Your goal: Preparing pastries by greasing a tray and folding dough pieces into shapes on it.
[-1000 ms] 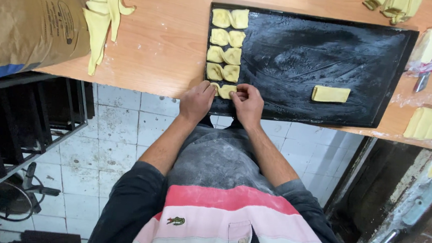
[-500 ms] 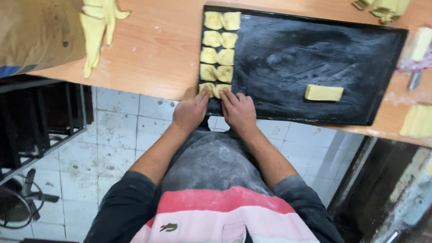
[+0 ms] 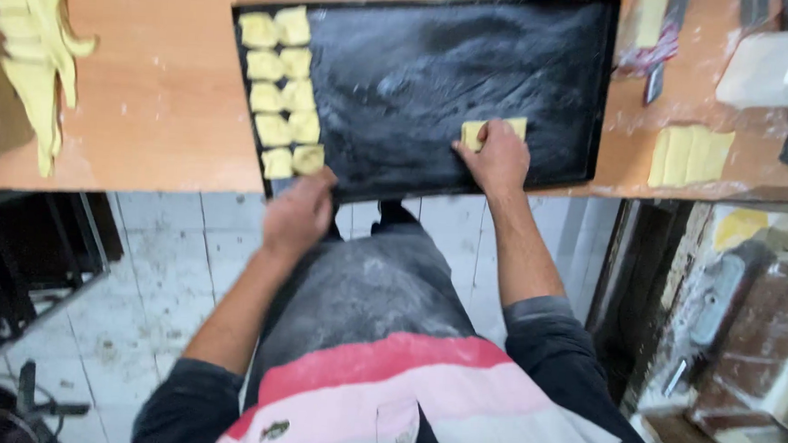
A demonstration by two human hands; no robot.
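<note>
On the dark floured tray (image 3: 437, 89) we see our right hand (image 3: 498, 160) closed over a pale yellow dough piece (image 3: 493, 130) near its front edge. Our left hand (image 3: 297, 212), fingers curled and holding nothing, touches the rim beside two neat columns of dough squares (image 3: 281, 90).

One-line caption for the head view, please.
Right hand grips a lone dough piece on the floured black tray; left hand rests at the tray's near edge beside two dough rows.

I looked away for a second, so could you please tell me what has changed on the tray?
The right hand moved right from the dough rows and took hold of the lone dough piece. The left hand stayed near the black tray's front corner. The rows stayed put.
</note>
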